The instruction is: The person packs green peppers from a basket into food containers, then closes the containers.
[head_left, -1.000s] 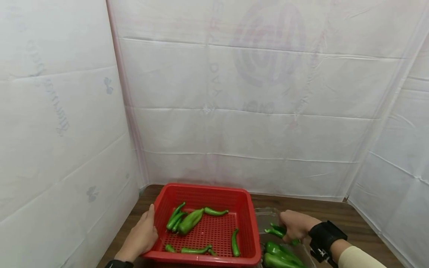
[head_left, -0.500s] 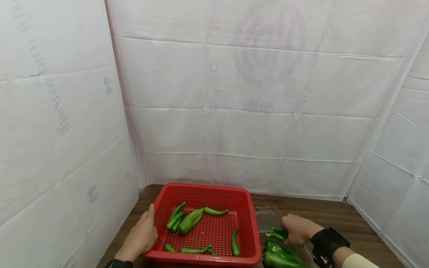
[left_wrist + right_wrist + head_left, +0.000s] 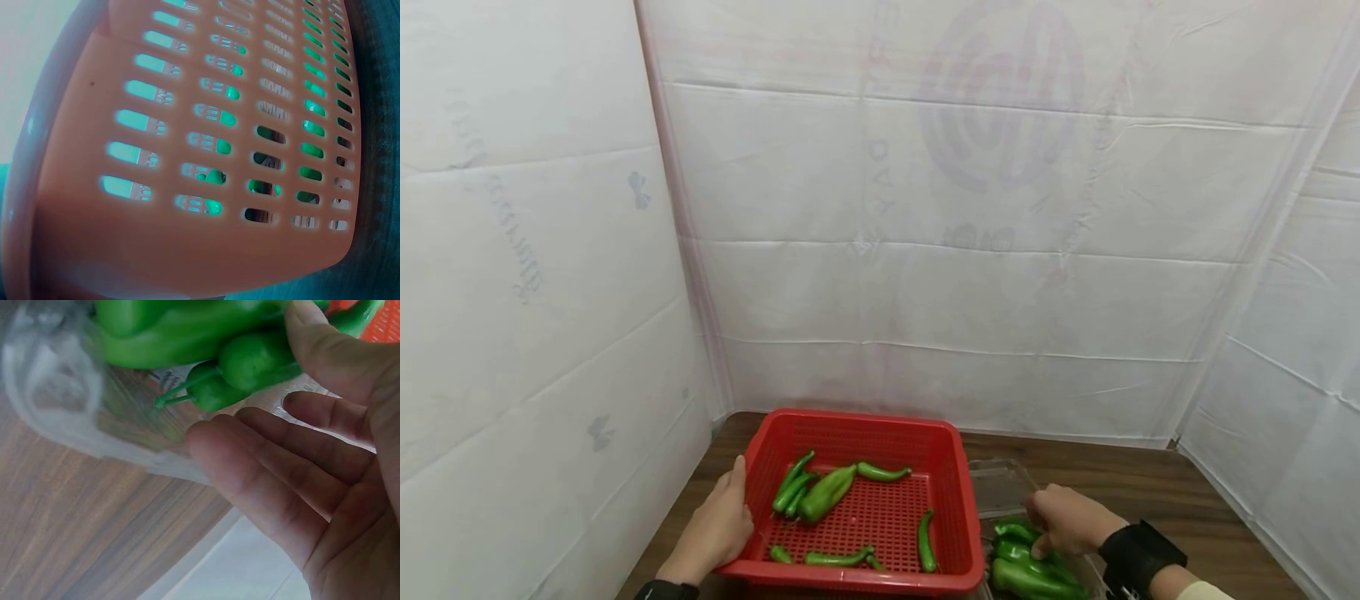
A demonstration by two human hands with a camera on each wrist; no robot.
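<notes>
Basket left — tray right

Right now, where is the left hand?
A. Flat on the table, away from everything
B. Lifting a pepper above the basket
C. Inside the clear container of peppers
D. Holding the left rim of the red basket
D: the left hand grips the left rim of the red basket, while the right hand is at the peppers beside it.
</notes>
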